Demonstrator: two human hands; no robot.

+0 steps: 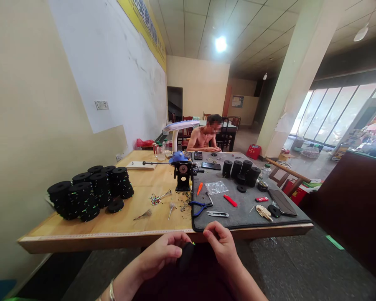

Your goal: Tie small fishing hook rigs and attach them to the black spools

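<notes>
Black disc (184,257): one, in the left of two hands (163,252).

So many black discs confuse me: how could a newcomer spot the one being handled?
Start at the wooden table and come to its near edge, where the grey mat begins. Just on the person's side of that edge, the left hand holds the black disc, a yellow-green tip at its top. Only it is held; the other discs lie or stand stacked on the table.

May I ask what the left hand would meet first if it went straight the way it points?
The left hand, holding a black disc, would probably meet the right hand first, though depth is unclear.
</notes>
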